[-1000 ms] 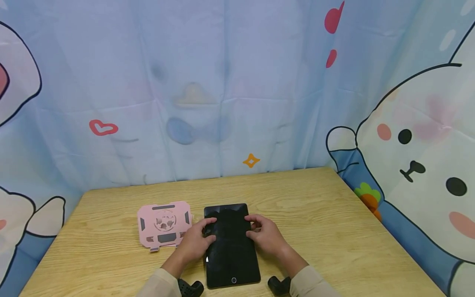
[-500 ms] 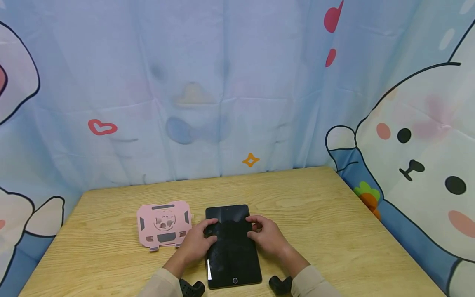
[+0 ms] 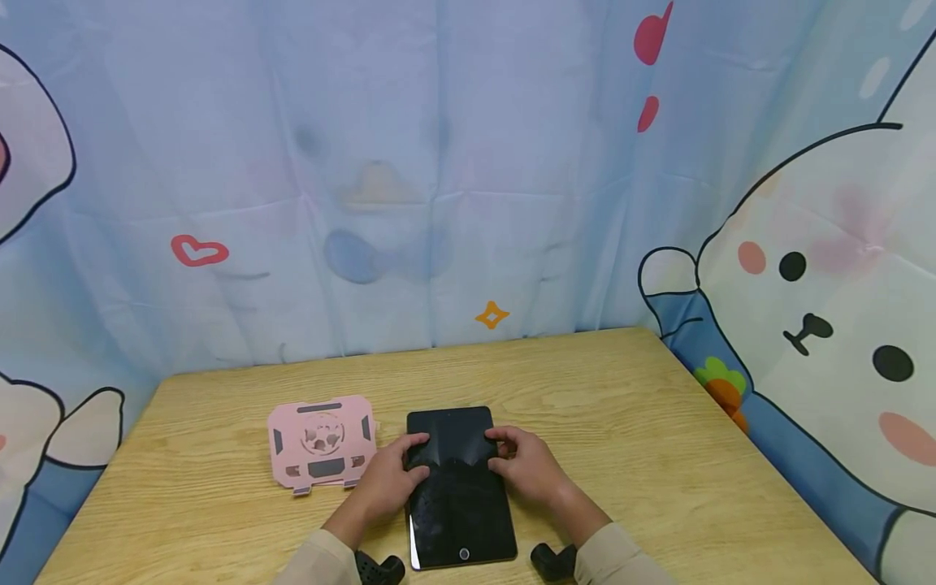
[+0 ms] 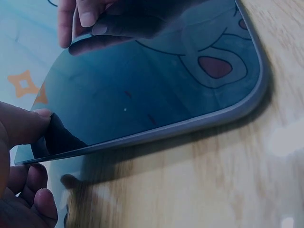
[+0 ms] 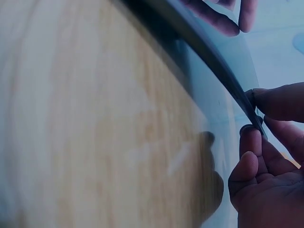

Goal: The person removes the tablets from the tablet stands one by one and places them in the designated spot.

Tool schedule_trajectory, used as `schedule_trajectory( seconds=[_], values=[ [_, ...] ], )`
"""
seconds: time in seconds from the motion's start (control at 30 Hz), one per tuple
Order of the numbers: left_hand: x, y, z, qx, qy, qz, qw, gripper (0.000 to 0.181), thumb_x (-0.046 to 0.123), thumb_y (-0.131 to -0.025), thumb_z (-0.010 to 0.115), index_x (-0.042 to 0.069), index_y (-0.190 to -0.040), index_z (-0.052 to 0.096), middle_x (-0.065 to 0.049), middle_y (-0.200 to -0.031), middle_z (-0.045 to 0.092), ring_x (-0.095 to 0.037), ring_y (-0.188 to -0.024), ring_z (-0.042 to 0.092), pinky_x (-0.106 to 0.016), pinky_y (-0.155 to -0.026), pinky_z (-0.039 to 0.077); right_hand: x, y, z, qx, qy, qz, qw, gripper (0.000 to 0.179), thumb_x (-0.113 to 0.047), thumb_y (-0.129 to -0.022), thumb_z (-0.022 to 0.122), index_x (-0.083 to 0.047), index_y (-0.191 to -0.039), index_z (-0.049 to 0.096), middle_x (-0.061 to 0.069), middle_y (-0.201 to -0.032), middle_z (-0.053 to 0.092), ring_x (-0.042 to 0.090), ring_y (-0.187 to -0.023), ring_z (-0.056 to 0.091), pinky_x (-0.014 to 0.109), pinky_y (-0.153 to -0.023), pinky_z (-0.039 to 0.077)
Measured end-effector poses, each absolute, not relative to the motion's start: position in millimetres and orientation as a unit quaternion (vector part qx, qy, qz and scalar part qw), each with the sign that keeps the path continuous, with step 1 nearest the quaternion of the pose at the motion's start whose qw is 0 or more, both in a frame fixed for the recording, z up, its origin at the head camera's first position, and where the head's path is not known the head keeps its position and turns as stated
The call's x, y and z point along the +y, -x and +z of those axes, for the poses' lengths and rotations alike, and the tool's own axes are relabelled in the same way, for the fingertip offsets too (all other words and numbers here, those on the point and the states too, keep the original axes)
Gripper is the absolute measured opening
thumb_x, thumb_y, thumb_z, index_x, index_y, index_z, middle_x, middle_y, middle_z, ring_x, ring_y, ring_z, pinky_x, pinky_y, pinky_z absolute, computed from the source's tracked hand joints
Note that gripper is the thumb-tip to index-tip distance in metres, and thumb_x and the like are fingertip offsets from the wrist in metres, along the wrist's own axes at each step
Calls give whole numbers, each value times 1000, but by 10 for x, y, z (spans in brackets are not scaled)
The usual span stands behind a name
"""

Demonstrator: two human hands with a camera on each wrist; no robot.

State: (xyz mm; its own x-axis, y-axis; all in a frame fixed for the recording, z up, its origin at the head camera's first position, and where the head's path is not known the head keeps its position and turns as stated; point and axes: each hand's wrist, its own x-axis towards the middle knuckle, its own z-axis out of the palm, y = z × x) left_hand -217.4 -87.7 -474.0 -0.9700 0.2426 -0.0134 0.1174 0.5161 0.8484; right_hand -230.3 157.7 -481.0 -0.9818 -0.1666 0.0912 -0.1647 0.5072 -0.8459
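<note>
A black tablet (image 3: 457, 520) with a round button at its near end stands lengthwise between the two hands in the head view. The left hand (image 3: 387, 479) pinches its left edge, thumb on the glass and fingers curled below. On the opposite edge the right hand (image 3: 528, 463) grips it in the same way. Fingertips (image 5: 250, 140) show under the thin rim in the right wrist view. A shadow and a strip of wood lie below the tablet's edge (image 4: 190, 127) in the left wrist view. Just left of the left hand lies a pink cut-out plate (image 3: 292, 435), like a tablet stand.
The wooden table (image 3: 658, 487) runs back to a blue cartoon curtain (image 3: 512, 162), which also hangs along both sides. The pink plate has two small lips on its near edge. Black devices (image 3: 552, 562) sit at both wrists, close to the tablet's near end.
The tablet and both hands have shifted slightly right. The tablet's far edge sits a little lower in view, and the reflections on its glass have changed. Both grips stay the same.
</note>
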Motion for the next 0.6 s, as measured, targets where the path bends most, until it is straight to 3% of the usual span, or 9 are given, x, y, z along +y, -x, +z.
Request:
schedule_trajectory(
  seconds=[0.6],
  values=[
    [-860,2186,-4785,876,-102,466,68,46,7,-94,67,6,-139,56,-27,-146,47,-46,-136,41,-61,-109,32,1574,2297,-4804,884,98,-457,4,39,1,-84,72,1,-123,66,4,-94,63,19,-85,56,37,-79,49]
  ],
)
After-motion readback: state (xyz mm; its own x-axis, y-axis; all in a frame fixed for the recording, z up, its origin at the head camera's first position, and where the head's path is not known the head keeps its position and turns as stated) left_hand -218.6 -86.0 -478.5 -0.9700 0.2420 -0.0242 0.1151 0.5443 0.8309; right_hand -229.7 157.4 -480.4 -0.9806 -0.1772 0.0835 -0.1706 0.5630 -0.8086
